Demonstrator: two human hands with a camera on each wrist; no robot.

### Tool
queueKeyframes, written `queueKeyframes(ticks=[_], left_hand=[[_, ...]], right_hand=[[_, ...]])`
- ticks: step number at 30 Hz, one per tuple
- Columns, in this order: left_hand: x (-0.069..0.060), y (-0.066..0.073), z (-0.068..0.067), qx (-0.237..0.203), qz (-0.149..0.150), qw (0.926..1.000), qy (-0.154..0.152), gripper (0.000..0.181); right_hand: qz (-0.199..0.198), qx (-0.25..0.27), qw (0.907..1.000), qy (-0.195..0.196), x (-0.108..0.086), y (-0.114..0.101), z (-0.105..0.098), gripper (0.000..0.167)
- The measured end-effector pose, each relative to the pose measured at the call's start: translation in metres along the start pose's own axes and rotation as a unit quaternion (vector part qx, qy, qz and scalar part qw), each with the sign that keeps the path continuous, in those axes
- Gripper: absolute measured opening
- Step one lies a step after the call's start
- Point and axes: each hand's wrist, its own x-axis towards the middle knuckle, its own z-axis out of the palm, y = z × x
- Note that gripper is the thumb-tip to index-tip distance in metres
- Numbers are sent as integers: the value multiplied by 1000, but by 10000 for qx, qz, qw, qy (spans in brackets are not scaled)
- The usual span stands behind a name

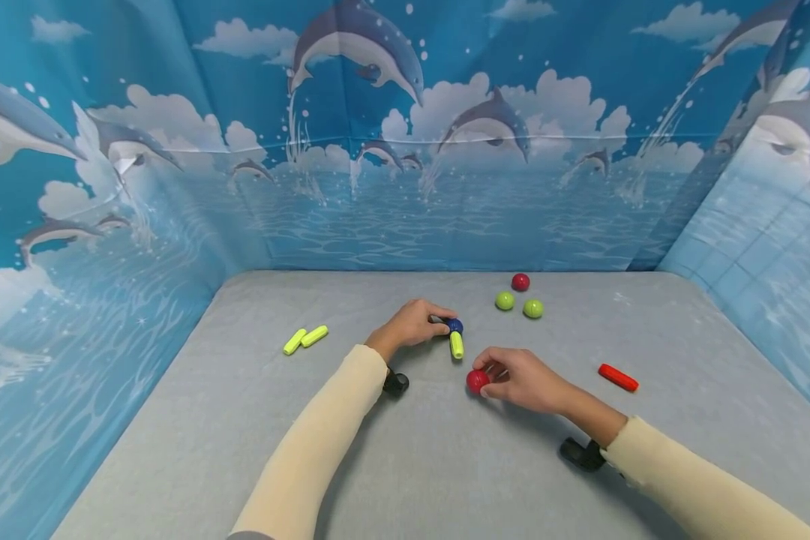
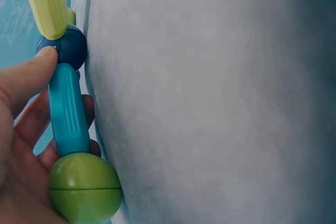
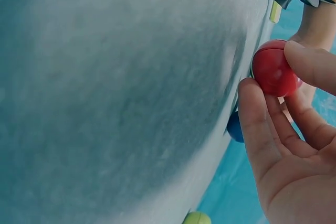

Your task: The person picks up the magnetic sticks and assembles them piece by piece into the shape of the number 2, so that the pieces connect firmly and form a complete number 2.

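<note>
My left hand (image 1: 410, 324) grips a joined toy piece, its thumb on the dark blue ball (image 2: 72, 48). A yellow-green stick (image 1: 457, 346) extends from one side of that ball. On the other side, a teal stick (image 2: 68, 111) leads to a green ball (image 2: 85, 188), seen in the left wrist view against the palm; in the head view the hand hides both. To the right and nearer the front, my right hand (image 1: 526, 379) pinches a red ball (image 3: 274, 69) between thumb and fingers, apart from the joined piece.
Two yellow-green sticks (image 1: 314, 336) lie at the left of the grey table (image 1: 405, 480). Towards the back are a loose red ball (image 1: 520, 282) and two green balls (image 1: 505, 301). A red stick (image 1: 618, 377) lies at the right. Dolphin-printed curtains (image 1: 405, 210) surround the table.
</note>
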Motion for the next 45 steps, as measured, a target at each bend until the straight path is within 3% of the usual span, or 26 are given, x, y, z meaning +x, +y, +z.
queueKeyframes(ticks=[28, 45], left_hand=[[-2, 1, 0, -59, 39, 10000, -19, 35], [-4, 0, 0, -55, 59, 10000, 19, 34]], right_hand=[[260, 336, 9978, 503, 24, -5, 13, 21], [437, 265, 9976, 477, 31, -8, 17, 23]])
